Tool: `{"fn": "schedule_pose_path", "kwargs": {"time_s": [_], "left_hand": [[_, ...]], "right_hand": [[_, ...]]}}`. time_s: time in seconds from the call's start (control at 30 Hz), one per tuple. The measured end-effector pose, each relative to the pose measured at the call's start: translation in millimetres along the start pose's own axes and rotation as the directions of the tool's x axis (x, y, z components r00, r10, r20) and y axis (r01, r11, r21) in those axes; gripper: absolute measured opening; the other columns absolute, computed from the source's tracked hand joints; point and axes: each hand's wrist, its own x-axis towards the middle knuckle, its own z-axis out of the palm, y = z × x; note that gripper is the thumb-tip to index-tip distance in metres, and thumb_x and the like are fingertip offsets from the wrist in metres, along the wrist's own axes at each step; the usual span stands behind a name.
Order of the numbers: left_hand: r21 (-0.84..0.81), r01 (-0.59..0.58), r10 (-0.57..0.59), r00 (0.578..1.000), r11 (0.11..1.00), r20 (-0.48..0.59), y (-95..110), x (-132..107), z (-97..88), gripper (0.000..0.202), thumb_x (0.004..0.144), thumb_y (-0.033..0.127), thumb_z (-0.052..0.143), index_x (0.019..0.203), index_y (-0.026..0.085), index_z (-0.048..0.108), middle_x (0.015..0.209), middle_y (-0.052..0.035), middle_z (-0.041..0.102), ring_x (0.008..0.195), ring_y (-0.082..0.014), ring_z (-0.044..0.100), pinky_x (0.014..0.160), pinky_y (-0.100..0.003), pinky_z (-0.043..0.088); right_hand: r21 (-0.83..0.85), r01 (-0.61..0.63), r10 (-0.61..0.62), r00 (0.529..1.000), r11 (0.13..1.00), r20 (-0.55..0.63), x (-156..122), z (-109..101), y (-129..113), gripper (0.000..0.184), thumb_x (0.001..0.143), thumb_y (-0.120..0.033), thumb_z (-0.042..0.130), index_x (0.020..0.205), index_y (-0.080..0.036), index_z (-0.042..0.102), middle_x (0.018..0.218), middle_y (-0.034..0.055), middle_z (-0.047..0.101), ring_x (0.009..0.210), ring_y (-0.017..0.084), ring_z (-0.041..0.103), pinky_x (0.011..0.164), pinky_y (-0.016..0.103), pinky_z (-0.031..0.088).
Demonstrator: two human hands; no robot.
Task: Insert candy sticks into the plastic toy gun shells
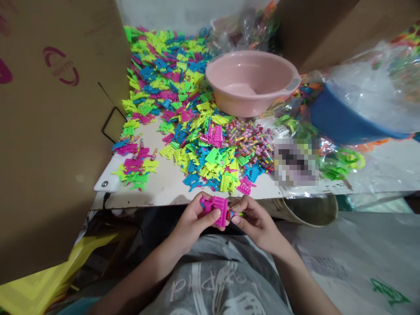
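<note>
My left hand (192,221) grips a small pink plastic toy piece (217,207) just below the table's front edge. My right hand (254,221) pinches a small multicoloured candy tube (236,214) whose end meets the pink piece. Both hands are closed and sit close together over my lap. On the white table (170,186) above them lies a big heap of pink, yellow, green and blue plastic pieces (183,109), with a pile of small candy tubes (251,142) to its right.
An empty pink basin (252,81) stands at the back of the table. A blue bowl under a clear plastic bag (357,107) is at the right. Cardboard boxes (49,131) wall in the left and back right. A yellow stool (39,284) sits low left.
</note>
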Motion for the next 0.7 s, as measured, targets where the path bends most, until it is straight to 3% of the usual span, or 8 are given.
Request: {"fn": "schedule_pose_path", "kwargs": {"time_s": [0.13,0.27,0.5,0.6,0.7], "left_hand": [[0.023,0.012,-0.010,0.997,1.000,-0.073,3.0,-1.6,3.8,0.037,0.076,0.040,0.080,0.088,0.018,0.054,0.074,0.0026,0.068,0.064,-0.0103,0.066,0.060,-0.021,0.055],[0.218,-0.128,0.161,0.977,0.967,-0.138,3.1,-1.0,1.2,0.035,0.078,0.039,0.078,0.085,0.020,0.048,0.072,0.0048,0.064,0.061,-0.0091,0.063,0.061,-0.020,0.053],[0.569,-0.338,0.469,0.878,0.749,-0.097,-11.2,-1.7,-5.7,0.017,0.083,0.021,0.068,0.087,0.022,0.052,0.079,0.0015,0.062,0.070,-0.0118,0.062,0.064,-0.021,0.050],[0.628,-0.418,0.549,0.835,0.656,-0.018,-17.4,-2.3,-6.6,0.015,0.084,0.015,0.065,0.085,0.022,0.052,0.078,0.0016,0.063,0.072,-0.0113,0.062,0.066,-0.020,0.049],[0.620,-0.465,0.583,0.812,0.632,0.015,-16.4,-4.3,-6.7,0.016,0.083,0.011,0.064,0.082,0.022,0.052,0.078,0.0013,0.065,0.072,-0.0109,0.063,0.066,-0.019,0.049]], "right_hand": [[-0.022,-0.002,0.001,0.999,1.000,-0.047,0.2,1.7,5.0,0.020,0.092,-0.039,0.065,0.088,-0.023,0.054,0.085,0.0016,0.068,0.079,0.014,0.066,0.073,0.023,0.053],[-0.202,0.040,-0.064,0.991,0.979,-0.115,-1.1,2.7,3.5,0.015,0.091,-0.031,0.067,0.086,-0.022,0.056,0.083,0.0016,0.070,0.077,0.014,0.067,0.071,0.022,0.053],[-0.507,0.145,-0.238,0.964,0.850,-0.122,-2.8,9.3,-8.7,0.009,0.089,-0.019,0.065,0.087,-0.022,0.057,0.078,-0.0003,0.069,0.069,0.013,0.067,0.065,0.020,0.051],[-0.611,0.194,-0.316,0.943,0.767,-0.098,-3.2,13.8,-11.7,0.008,0.090,-0.016,0.061,0.089,-0.022,0.055,0.078,0.0011,0.068,0.068,0.015,0.066,0.064,0.023,0.051],[-0.652,0.221,-0.336,0.940,0.726,-0.055,-4.1,16.4,-13.3,0.011,0.092,-0.014,0.056,0.087,-0.023,0.051,0.081,0.0031,0.068,0.071,0.016,0.066,0.063,0.024,0.051]]}}
